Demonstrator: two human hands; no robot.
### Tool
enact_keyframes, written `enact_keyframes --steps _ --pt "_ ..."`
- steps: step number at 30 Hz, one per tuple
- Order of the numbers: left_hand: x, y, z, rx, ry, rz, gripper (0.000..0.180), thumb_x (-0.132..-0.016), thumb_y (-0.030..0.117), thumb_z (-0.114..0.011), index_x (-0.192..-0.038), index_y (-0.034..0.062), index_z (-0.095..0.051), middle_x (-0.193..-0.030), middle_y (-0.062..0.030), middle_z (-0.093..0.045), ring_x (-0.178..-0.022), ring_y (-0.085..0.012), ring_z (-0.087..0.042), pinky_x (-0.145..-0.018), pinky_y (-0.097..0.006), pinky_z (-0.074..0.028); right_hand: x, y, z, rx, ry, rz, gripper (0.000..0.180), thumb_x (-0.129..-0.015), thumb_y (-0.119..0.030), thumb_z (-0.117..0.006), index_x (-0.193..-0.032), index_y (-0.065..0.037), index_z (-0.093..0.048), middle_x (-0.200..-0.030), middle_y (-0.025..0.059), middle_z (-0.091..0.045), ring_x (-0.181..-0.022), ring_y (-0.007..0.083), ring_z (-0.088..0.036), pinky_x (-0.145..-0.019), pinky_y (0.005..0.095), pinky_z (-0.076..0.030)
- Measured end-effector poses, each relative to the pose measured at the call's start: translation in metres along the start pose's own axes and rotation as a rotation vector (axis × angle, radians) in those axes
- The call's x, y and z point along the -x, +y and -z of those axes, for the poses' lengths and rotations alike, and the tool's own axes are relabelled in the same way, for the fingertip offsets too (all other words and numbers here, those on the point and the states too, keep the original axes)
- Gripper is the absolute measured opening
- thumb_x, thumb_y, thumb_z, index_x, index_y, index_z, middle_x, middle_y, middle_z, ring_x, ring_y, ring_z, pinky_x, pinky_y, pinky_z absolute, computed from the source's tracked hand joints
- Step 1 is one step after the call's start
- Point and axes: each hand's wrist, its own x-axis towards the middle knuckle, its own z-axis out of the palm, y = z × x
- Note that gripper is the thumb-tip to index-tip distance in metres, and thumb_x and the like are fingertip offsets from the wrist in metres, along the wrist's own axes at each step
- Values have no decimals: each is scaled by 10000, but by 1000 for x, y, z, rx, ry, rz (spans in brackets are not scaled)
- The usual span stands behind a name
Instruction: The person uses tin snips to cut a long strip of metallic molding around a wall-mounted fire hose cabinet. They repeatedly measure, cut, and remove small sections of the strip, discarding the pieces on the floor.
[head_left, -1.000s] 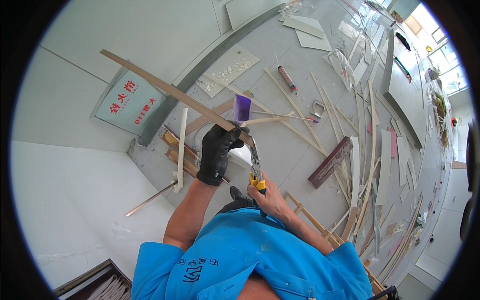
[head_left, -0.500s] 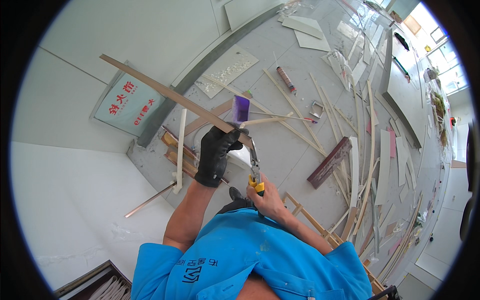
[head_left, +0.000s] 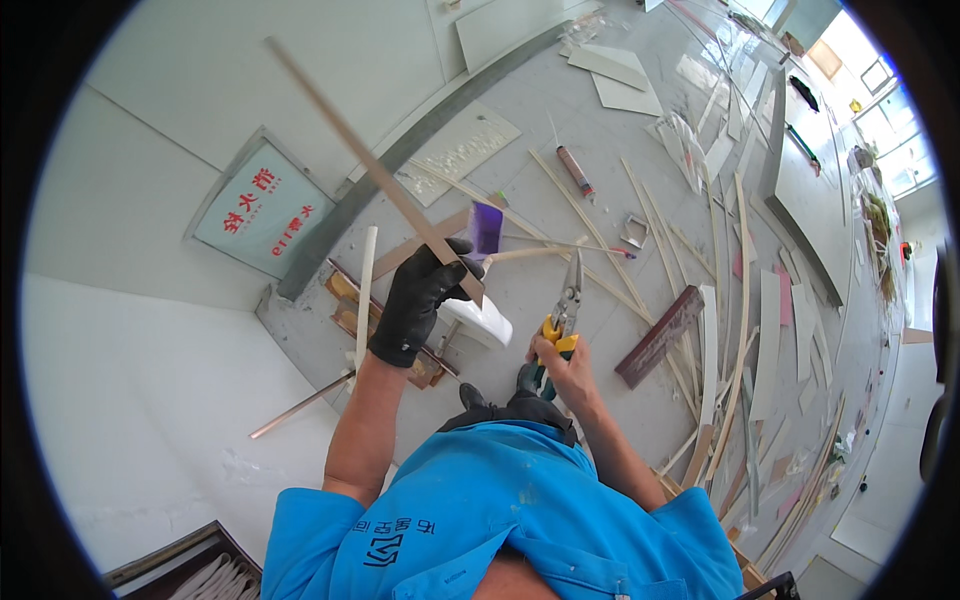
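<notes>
My left hand (head_left: pixel 418 300), in a black glove, is closed around a long, narrow bronze-brown trim strip (head_left: pixel 365 160) near its lower end. The strip slants away from me toward the upper left, its far end in front of the wall. Bare, my right hand (head_left: pixel 567 372) grips a pair of metal snips (head_left: pixel 568 308) with yellow and green handles. Their jaws point up and away from me, apart from the strip's cut end. Beyond my left hand on the floor is a purple container (head_left: pixel 487 230), and a white curved piece (head_left: pixel 484 322) lies just right of the glove.
Pale strips (head_left: pixel 655 225) and board offcuts are strewn over the tiled floor. A sealant cartridge (head_left: pixel 575 172) lies ahead, a dark red block (head_left: pixel 660 338) to the right. A large panel (head_left: pixel 810 190) stands at far right. A wall with a sign panel (head_left: pixel 258 205) is at left.
The snips have moved right, away from the strip's near end, where their jaws were before. My left hand has shifted slightly left, and the strip's far end has swung up and right.
</notes>
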Motion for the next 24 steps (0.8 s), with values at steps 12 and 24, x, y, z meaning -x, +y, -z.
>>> enact_keyframes --steps 12,24 --pt "53 43 4 -138 -124 94 462 -957 107 -588 -1404 18 -512 -758 40 -543 -622 -27 -480 -539 -186 -398 -92 -76 -31 472 -87 592 590 -755 -210 -843 -1244 -63 -547 -1094 146 -619 -1001 306 -617 -890 380 -490" --pt "114 72 -5 -103 372 -133 273 -979 235 -597 -1120 10 -659 -827 -61 -695 -682 -127 -656 -607 -235 -518 -79 -86 -86 358 -696 377 287 -878 -266 -711 -1012 -57 -566 -831 97 -589 -763 208 -565 -720 358 -473"
